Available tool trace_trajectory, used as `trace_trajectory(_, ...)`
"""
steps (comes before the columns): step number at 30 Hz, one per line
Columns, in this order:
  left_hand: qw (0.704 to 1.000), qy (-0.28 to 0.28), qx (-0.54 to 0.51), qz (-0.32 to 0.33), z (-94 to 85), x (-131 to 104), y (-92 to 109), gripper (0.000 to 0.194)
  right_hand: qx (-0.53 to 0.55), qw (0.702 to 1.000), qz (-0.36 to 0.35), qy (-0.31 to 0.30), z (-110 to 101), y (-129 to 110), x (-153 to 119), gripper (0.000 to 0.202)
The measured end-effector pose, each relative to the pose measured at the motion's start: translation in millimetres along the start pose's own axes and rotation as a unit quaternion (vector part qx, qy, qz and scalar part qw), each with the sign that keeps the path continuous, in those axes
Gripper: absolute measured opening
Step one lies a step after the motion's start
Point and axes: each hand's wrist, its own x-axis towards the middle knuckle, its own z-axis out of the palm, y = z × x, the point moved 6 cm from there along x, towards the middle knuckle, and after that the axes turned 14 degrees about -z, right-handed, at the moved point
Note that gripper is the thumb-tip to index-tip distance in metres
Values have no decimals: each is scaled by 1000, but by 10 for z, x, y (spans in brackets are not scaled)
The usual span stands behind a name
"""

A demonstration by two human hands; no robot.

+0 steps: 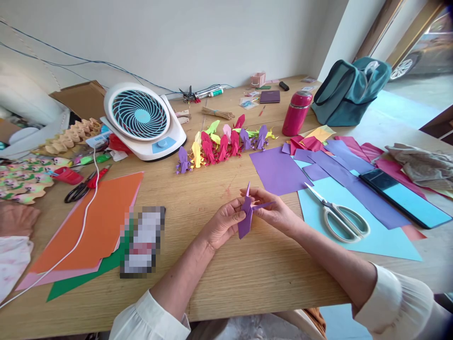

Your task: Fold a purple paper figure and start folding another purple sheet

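Observation:
A folded piece of purple paper [245, 225] is held between my two hands above the wooden table. My left hand [226, 218] pinches its body, thumb on the near face. My right hand [272, 208] grips a thin purple strip that sticks out to the right; some of its fingertips are hidden behind the paper. Another narrow point of the paper rises upward. Beyond my hands stands a cluster of small folded paper figures [222, 147] in purple, yellow, red, pink and green. White-handled scissors [345, 222] lie on light blue paper [385, 245] to the right.
On the left are orange paper [92, 212], a phone [143, 243], a white cable and red-handled scissors [83, 186]. A white fan [141, 118] stands behind. Rightward are purple sheets [276, 170], a red flask [297, 113], a dark phone [406, 198] and a teal bag [350, 94].

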Motion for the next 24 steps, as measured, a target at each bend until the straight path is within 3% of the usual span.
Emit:
trace_trajectory(4, 992, 88, 21, 87, -86, -33, 98, 31, 22, 997, 24, 71, -66, 33, -2, 30)
trace_trajectory(8, 973, 154, 53, 161, -128, -70, 176, 24, 40, 998, 23, 48, -9, -56, 12, 24)
trace_trajectory(11, 954, 182, 123, 206, -94, -88, 212, 21, 64, 996, 14, 52, 34, -40, 13, 25)
trace_trajectory(15, 930, 196, 200, 237, -41, -98, 213, 18, 56, 993, 15, 102, 7, 68, -7, 28)
trace_trajectory(20, 911, 205, 242, 264, -27, -120, 233, 16, 49, 991, 13, 123, -9, 92, -22, 27)
trace_trajectory(24, 887, 246, 262, 290, -72, -151, 257, 21, 33, 992, 13, 120, -4, 77, -31, 25)
